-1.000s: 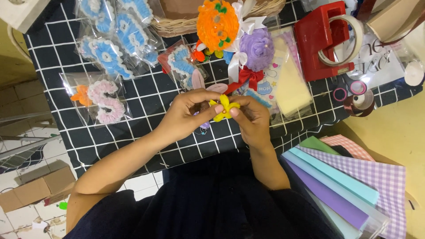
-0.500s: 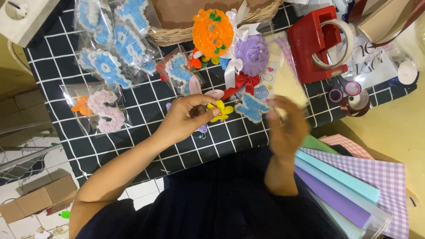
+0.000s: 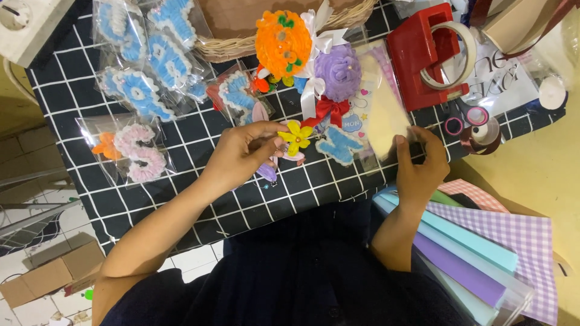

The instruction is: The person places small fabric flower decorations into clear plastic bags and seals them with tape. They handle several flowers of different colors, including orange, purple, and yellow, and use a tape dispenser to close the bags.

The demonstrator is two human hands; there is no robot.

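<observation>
My left hand pinches a small yellow fuzzy flower with an orange centre, held just above the black checked cloth. A pink and a purple hair clip lie under that hand. My right hand has moved off to the right and its fingers grip the lower edge of a clear packet with a cream-coloured sheet inside. A light-blue fuzzy butterfly lies between the two hands.
Bagged blue fuzzy letters and a pink one lie at left. A wicker basket, orange and purple fuzzy flowers sit at the back. A red tape dispenser, scissors and coloured paper sheets are at right.
My right hand let go of the yellow flower and moved right to the clear packet. The left hand keeps the flower and has lifted it slightly.
</observation>
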